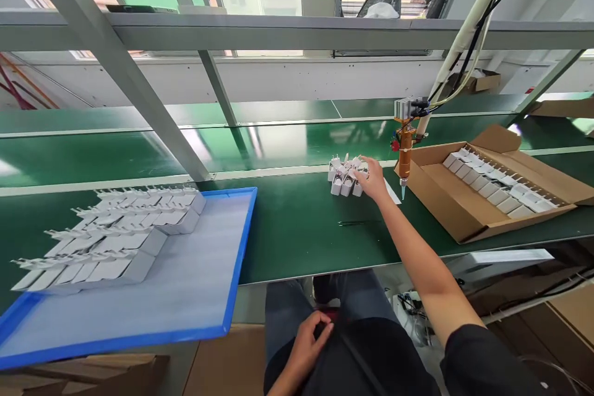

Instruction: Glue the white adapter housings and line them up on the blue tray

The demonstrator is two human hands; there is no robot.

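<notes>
From where I stand, at left, the tray (240, 253), blue-rimmed with a pale liner, carries four slanted rows of white units (148, 247). The rows occupy its far left portion; the near and right portions of the liner are uncovered.

Next, below the bench (297, 223) edge, the left hand (309, 343) rests at the person's lap. Its fingers are loosely curled; no held part is visible, and I cannot tell whether thumb and forefinger meet.

On the bench at centre, a small cluster (343, 184) of white units stands near the far edge. A thin dark tool (355, 223) lies nearer the person. The right hand (371, 179) is at the cluster's right side, fingers bent over it; whether they grip a unit cannot be determined.

Right of the hand, the dispenser (405, 151) hangs nozzle-down above the bench.

At far right, the open carton (440, 198) contains a band of white units, with bare cardboard beside it.

Progress, as judged: partway. The tray and carton are each part-filled; the cluster remains in hand.
</notes>
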